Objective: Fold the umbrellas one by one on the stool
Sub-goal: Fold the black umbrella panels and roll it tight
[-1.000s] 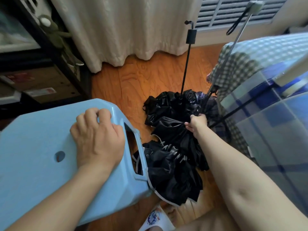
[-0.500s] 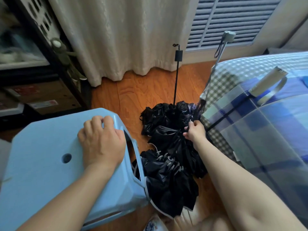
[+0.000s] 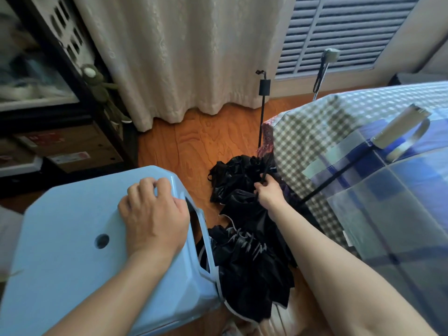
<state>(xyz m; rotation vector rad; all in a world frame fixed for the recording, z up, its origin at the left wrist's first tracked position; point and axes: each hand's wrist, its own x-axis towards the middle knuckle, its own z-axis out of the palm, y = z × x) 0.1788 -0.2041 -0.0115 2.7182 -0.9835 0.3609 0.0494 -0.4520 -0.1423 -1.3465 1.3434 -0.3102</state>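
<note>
Head: two hands [image 3: 155, 214] [image 3: 269, 192], one stool [image 3: 72, 251]

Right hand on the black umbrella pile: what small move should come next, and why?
Probably lift that one umbrella out of the pile and bring it over the stool. The right hand already pinches a thin dark shaft among the black umbrellas on the floor, while the left hand rests on the blue stool, whose top holds no umbrella yet.

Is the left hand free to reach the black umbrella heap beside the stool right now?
Probably yes: the left hand only rests on the stool, holding nothing, and the umbrella heap lies just past the stool's edge, uncovered.
</note>
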